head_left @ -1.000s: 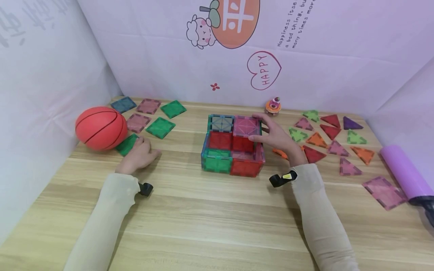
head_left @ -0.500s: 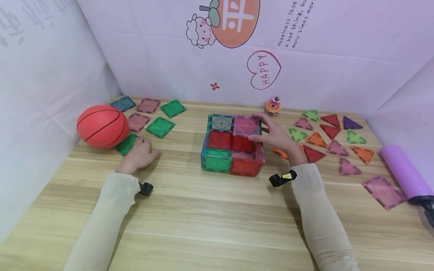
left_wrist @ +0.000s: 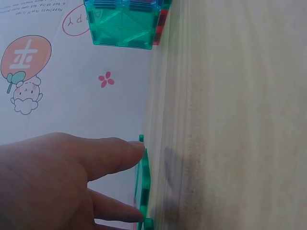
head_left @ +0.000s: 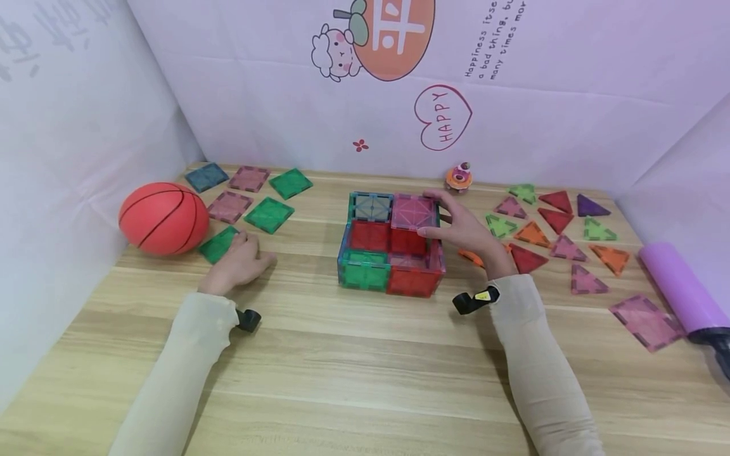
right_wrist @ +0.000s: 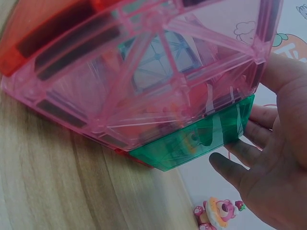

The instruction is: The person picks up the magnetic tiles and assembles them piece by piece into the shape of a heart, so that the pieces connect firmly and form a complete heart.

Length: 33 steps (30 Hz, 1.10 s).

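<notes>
My left hand [head_left: 238,265] lies at the left, its fingertips on a green square magnetic tile [head_left: 215,247] beside the basketball. In the left wrist view the thumb [left_wrist: 117,151] stands extended. A box of magnetic tiles [head_left: 365,275], with green and red front walls, stands mid-table. Its back half is covered by a bluish tile [head_left: 372,208] and a pink square magnetic tile [head_left: 412,213]. My right hand [head_left: 464,228] holds that pink tile, thumb at its front edge and index finger at its back edge. Its other fingers spread near the green wall [right_wrist: 196,136] in the right wrist view.
A red basketball [head_left: 164,218] sits at the left edge, close to several flat square tiles [head_left: 270,215]. Many triangle tiles [head_left: 555,221] lie at the right, with a pink square tile [head_left: 647,322] and a purple pump [head_left: 681,288]. A small toy figure [head_left: 459,177] stands at the back.
My left hand has shifted slightly right with the green tile, more of which now shows. The basketball rolled a little right, then back left. The right hand and the box stay in place.
</notes>
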Each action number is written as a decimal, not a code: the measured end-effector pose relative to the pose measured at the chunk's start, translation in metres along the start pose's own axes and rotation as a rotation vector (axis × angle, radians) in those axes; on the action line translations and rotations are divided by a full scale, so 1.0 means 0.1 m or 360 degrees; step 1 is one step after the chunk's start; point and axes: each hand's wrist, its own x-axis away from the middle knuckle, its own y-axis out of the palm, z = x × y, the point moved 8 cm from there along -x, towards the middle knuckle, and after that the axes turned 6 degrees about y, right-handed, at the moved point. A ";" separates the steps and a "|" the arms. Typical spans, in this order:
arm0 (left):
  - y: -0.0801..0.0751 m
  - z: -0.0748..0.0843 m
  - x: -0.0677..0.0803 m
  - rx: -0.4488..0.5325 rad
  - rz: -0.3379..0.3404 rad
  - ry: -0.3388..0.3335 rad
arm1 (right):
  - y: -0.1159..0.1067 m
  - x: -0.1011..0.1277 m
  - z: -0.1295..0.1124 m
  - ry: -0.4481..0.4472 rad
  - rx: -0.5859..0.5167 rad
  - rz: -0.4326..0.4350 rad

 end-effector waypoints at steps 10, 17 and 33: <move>-0.01 0.12 -0.01 0.0016 -0.0017 0.0086 | -0.01 0.01 0.01 0.0012 0.0010 0.0006; -0.16 -0.09 0.02 0.0023 0.0086 -0.0014 | 0.00 0.01 -0.02 -0.0021 -0.0028 -0.0012; -0.17 0.25 -0.12 -0.0139 0.0198 0.0209 | 0.00 0.01 -0.02 -0.0023 -0.0066 -0.0042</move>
